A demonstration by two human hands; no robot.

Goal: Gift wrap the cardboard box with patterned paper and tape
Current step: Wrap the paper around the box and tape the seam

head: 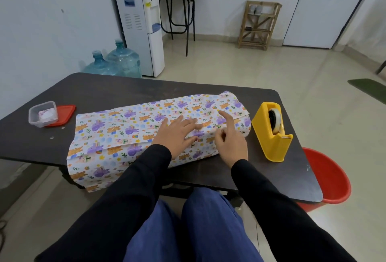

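Both hands on the papered box, mid-table.

At the left of the dark table (108,88), a clear tub (43,114) stands against a red lid (66,112). The paper (117,134) is folded over the box (itself fully hidden) and lies across the middle of the table, its left end hanging past the near edge. The left hand (177,134) lies flat on top of the paper, fingers straight and slightly spread. Just right of it, the right hand (230,142) has its index finger straight with the tip on the paper and the other fingers curled in; I cannot tell whether they pinch anything. A yellow dispenser (271,136) holding a tape roll stands just beside the paper's right end. A red bucket (332,178) sits below the table's right corner.
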